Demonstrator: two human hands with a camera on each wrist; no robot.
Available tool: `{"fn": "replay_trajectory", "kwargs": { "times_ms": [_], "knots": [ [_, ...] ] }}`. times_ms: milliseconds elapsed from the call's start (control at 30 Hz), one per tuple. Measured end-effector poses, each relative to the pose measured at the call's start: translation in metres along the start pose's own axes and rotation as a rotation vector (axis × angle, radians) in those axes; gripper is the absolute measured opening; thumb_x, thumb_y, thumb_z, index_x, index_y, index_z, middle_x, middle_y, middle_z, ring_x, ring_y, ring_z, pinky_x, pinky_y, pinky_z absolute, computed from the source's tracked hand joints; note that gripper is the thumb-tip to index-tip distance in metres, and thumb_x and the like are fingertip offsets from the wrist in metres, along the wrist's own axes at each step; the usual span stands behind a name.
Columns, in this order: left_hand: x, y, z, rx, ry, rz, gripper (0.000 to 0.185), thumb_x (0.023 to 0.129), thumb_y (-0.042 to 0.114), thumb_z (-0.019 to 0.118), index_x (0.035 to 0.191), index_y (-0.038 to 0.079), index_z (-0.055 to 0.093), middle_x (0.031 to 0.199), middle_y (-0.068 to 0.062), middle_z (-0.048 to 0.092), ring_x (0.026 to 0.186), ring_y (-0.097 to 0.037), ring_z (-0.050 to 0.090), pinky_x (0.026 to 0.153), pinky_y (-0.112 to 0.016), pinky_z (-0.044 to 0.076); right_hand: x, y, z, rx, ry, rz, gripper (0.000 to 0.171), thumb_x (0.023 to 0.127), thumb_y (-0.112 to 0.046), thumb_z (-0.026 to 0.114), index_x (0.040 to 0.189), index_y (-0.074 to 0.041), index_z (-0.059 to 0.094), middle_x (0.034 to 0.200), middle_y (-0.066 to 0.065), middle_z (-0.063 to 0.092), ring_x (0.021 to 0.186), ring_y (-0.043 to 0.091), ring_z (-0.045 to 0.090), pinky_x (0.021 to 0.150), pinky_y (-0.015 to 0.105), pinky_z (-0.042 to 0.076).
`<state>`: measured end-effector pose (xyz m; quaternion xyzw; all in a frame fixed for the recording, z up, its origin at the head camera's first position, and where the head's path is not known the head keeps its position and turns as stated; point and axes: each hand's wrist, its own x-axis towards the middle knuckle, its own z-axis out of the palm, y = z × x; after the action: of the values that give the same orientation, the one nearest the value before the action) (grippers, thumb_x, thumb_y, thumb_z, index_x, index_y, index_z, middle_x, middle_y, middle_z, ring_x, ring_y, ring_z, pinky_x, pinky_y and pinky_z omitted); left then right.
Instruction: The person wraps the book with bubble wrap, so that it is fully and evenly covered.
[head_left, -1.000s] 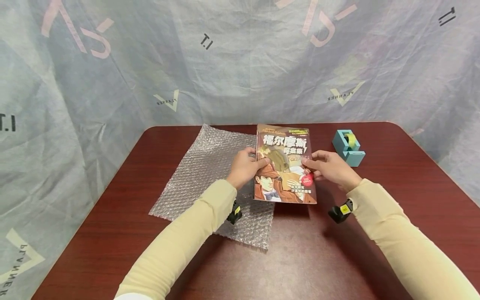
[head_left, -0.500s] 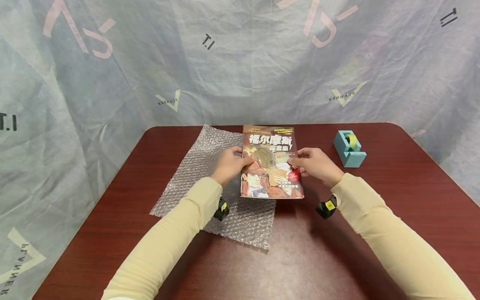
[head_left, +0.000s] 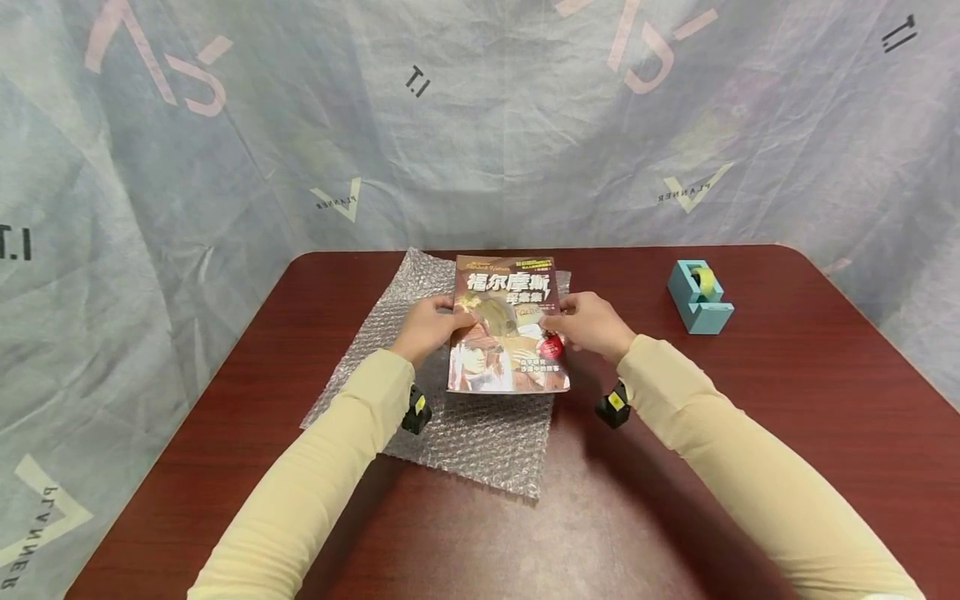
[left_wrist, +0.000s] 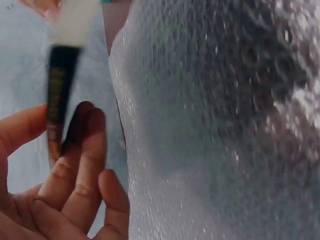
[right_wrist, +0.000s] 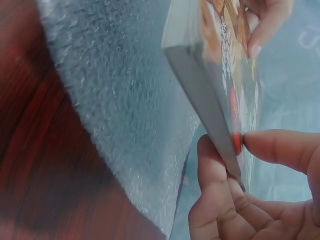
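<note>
A paperback book with a brown illustrated cover and white Chinese title is held face up above a sheet of bubble wrap. My left hand pinches its left edge, thumb on the cover and fingers beneath; in the left wrist view the dark spine lies between thumb and fingers. On the opposite edge my right hand grips the book the same way. The right wrist view has the page block tilted between thumb and fingers, with a gap over the bubble wrap.
A light blue tape dispenser with yellowish tape stands at the back right of the dark red wooden table. Grey printed cloth hangs behind the table and along its sides.
Both hands have carried the book leftward, from the bubble wrap's right edge to over the sheet. The bubble wrap and tape dispenser have stayed in place.
</note>
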<state>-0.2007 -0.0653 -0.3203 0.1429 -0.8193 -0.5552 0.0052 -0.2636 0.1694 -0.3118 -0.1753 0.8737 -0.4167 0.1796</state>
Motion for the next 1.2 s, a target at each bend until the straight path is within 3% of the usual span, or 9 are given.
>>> {"fn": "replay_trajectory", "kwargs": {
  "times_ms": [167,300,500,733,800,933,1067,1133,1200],
  "knots": [
    [0.004,-0.006,-0.013,0.009,-0.013,-0.037,0.016,0.096,0.017,0.07,0.095,0.004,0.062,0.074,-0.003,0.058,0.065,-0.016,0.054,0.081,-0.05,0.05,0.007,-0.011,0.009,-0.049,-0.019,-0.008,0.046,0.099,-0.022,0.064,0.134,0.007,0.057,0.102,0.014,0.066,0.085,0.024,0.063,0.079,0.041,0.057],
    [0.007,-0.009,-0.024,0.038,-0.007,-0.058,0.016,0.095,0.018,0.071,0.089,0.006,0.06,0.075,-0.003,0.059,0.066,-0.016,0.055,0.082,-0.049,0.051,0.012,-0.018,0.018,-0.089,-0.028,0.003,0.039,0.099,-0.023,0.065,0.126,0.005,0.062,0.103,0.016,0.065,0.081,0.021,0.06,0.072,0.034,0.054],
    [0.009,-0.016,-0.037,0.168,0.027,-0.096,0.028,0.093,0.022,0.072,0.074,0.011,0.054,0.079,-0.001,0.056,0.061,-0.016,0.047,0.066,-0.041,0.043,0.019,-0.026,0.033,-0.114,-0.047,0.021,0.034,0.098,-0.022,0.066,0.117,0.007,0.063,0.085,0.01,0.061,0.065,0.013,0.051,0.061,0.028,0.047],
    [0.013,-0.026,-0.044,0.322,0.024,-0.125,0.031,0.093,0.027,0.073,0.069,0.012,0.059,0.076,-0.002,0.063,0.077,-0.025,0.066,0.083,-0.046,0.055,0.028,-0.032,0.048,-0.112,-0.065,0.067,0.027,0.097,-0.021,0.068,0.107,0.002,0.061,0.082,0.006,0.054,0.064,0.013,0.049,0.069,0.035,0.054],
    [0.013,-0.026,-0.045,0.374,0.029,-0.136,0.033,0.093,0.029,0.072,0.068,0.013,0.058,0.075,-0.003,0.063,0.081,-0.028,0.067,0.077,-0.043,0.054,0.029,-0.033,0.051,-0.117,-0.07,0.076,0.024,0.096,-0.021,0.069,0.104,0.001,0.061,0.083,0.006,0.052,0.067,0.014,0.049,0.072,0.036,0.056],
    [0.014,-0.027,-0.047,0.485,0.035,-0.144,0.038,0.094,0.034,0.071,0.066,0.014,0.053,0.067,0.001,0.051,0.067,-0.021,0.053,0.06,-0.035,0.039,0.031,-0.033,0.056,-0.125,-0.09,0.076,0.019,0.095,-0.02,0.07,0.093,-0.004,0.058,0.082,0.005,0.051,0.069,0.015,0.05,0.074,0.035,0.058],
    [0.019,-0.033,-0.047,0.593,0.009,-0.117,0.045,0.093,0.036,0.07,0.061,0.016,0.046,0.059,0.003,0.034,0.056,-0.015,0.033,0.055,-0.032,0.031,0.032,-0.032,0.061,-0.154,-0.11,0.093,0.021,0.094,-0.02,0.071,0.093,-0.005,0.057,0.081,0.005,0.052,0.068,0.016,0.052,0.071,0.034,0.058],
    [0.02,-0.036,-0.047,0.643,-0.006,-0.109,0.046,0.094,0.036,0.07,0.06,0.016,0.046,0.057,0.004,0.033,0.054,-0.015,0.031,0.054,-0.032,0.031,0.033,-0.032,0.064,-0.177,-0.121,0.098,0.023,0.094,-0.021,0.071,0.096,-0.004,0.057,0.082,0.005,0.053,0.068,0.016,0.053,0.071,0.033,0.058],
    [0.02,-0.036,-0.046,0.676,-0.01,-0.115,0.04,0.094,0.037,0.069,0.064,0.014,0.054,0.059,0.002,0.041,0.057,-0.017,0.038,0.056,-0.033,0.034,0.033,-0.031,0.066,-0.199,-0.126,0.092,0.022,0.093,-0.021,0.072,0.095,-0.004,0.058,0.079,0.004,0.052,0.066,0.015,0.053,0.069,0.032,0.058]
  ]
}}
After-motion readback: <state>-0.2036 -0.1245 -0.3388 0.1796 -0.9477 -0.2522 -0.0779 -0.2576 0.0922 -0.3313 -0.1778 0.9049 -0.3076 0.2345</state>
